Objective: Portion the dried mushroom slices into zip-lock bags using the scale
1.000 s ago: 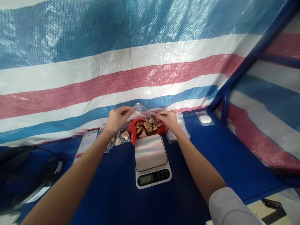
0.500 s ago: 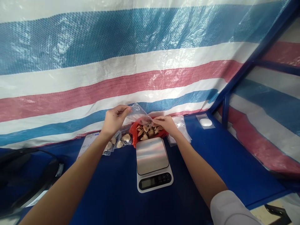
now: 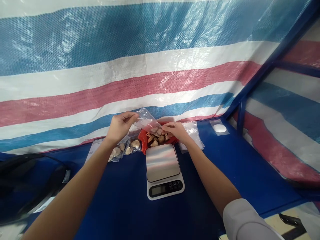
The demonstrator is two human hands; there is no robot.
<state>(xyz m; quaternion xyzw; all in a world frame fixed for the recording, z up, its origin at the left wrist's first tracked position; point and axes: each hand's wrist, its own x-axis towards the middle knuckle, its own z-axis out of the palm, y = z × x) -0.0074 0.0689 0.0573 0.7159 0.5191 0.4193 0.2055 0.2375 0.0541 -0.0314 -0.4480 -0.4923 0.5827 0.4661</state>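
Note:
A clear plastic bag stretches between my two hands, tilted above a red plastic bag. My left hand pinches its upper left end. The fingers of my right hand are closed at its lower right end. Some brown pieces show through the clear plastic near the right fingers; whether they lie inside it or behind it I cannot tell. The red bag is open and full of dried brown pieces, which look like mushroom or seed-pod chunks. Right in front of it stands a kitchen scale with a bare steel plate.
Small clear bags of pale brown pieces lie left of the red bag, beside a phone. Flat clear bags lie under my right wrist. A white oval object rests farther right. Dark headgear sits at left; striped sheeting hangs behind.
The view has shifted slightly. Both hands keep their grip on the clear bag, which now slants lower toward my right hand.

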